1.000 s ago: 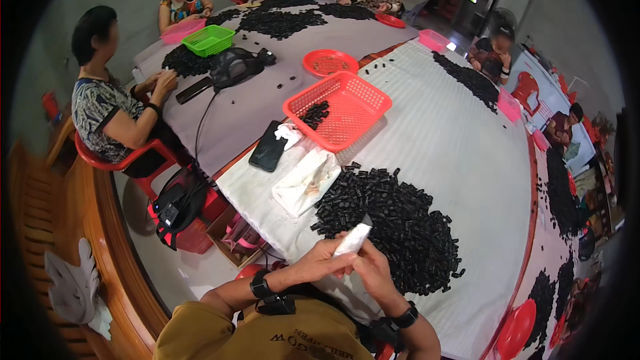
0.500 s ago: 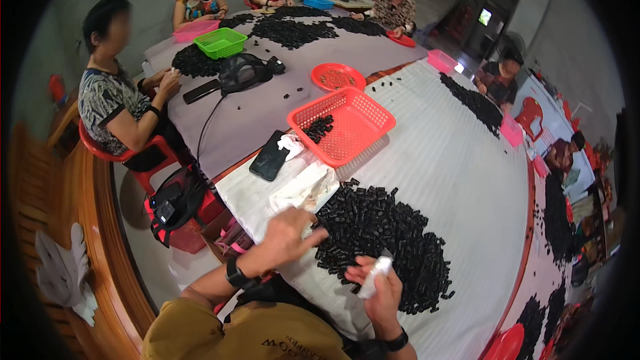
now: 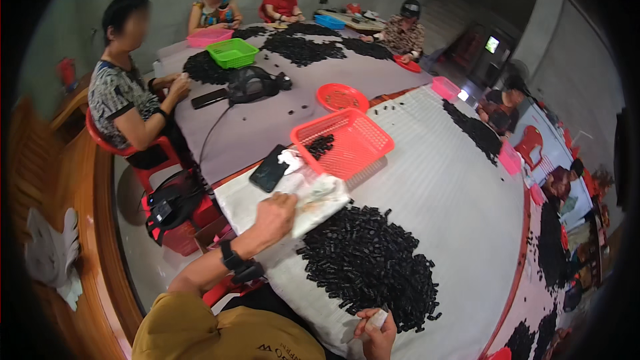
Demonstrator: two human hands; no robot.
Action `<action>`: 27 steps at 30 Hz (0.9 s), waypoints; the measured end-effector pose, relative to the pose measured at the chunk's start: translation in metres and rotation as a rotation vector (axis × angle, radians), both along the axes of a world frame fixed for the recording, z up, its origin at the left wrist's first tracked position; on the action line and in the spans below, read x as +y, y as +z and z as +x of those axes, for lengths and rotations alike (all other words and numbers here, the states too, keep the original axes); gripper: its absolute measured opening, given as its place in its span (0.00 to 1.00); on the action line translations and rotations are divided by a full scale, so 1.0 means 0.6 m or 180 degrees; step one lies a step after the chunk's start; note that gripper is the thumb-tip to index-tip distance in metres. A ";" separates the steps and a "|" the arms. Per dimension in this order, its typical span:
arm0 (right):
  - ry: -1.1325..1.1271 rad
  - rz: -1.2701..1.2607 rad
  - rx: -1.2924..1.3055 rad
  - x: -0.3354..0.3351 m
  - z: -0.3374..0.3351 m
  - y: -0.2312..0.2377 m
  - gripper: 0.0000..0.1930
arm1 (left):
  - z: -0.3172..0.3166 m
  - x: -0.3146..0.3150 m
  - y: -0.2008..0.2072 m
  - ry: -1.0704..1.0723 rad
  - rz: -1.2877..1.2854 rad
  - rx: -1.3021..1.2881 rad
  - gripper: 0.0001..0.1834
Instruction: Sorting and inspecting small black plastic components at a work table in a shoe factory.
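Note:
On the left, my left hand [image 3: 275, 216] is closed at the edge of a crumpled, stained white cloth or bag [image 3: 320, 203], which looks partly raised from the table. Low in the picture, my right hand [image 3: 377, 335] has its fingers curled round a small white object [image 3: 379, 319], whose kind I cannot make out. A broad heap of short black cylindrical pieces [image 3: 370, 260] lies between my hands, nearer the right one. Beyond the cloth stands a red perforated plastic basket [image 3: 373, 137], holding a few of the black pieces.
A black phone [image 3: 269, 170] and a crumpled white tissue [image 3: 290, 160] lie left of the basket. Past it are a red round tray [image 3: 342, 97], a black mesh bag [image 3: 250, 87] and a green basket [image 3: 233, 53]. Several people sit round the tables by more black heaps.
My left hand has moved from above the heap to the white cloth or bag and closed on it; the cloth has shifted. My right hand has drawn down toward me, still with the white object.

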State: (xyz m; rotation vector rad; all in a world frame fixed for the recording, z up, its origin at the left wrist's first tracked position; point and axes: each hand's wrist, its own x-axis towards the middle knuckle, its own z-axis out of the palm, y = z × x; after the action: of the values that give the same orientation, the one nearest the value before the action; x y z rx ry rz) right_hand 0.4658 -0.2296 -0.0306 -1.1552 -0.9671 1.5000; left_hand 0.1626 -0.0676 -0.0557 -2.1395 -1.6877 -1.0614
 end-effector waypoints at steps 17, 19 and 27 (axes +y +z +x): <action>-0.0133 -0.0165 0.0160 -0.029 0.006 -0.031 0.13 | 0.065 0.170 0.021 0.0351 0.0268 -0.1240 0.09; -0.0147 -0.0182 0.0231 -0.027 0.003 -0.027 0.13 | 0.001 0.174 -0.004 0.0789 0.0261 -0.1275 0.12; -0.0067 -0.0352 0.0169 -0.012 -0.017 -0.019 0.12 | -0.094 0.236 -0.083 0.0955 -0.0962 0.0000 0.24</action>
State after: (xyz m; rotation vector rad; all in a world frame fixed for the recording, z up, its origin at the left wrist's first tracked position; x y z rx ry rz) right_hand 0.4557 -0.2368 -0.0421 -1.1941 -0.8428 1.5757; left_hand 0.1063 0.0739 -0.1057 -1.9535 -2.2014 -0.7627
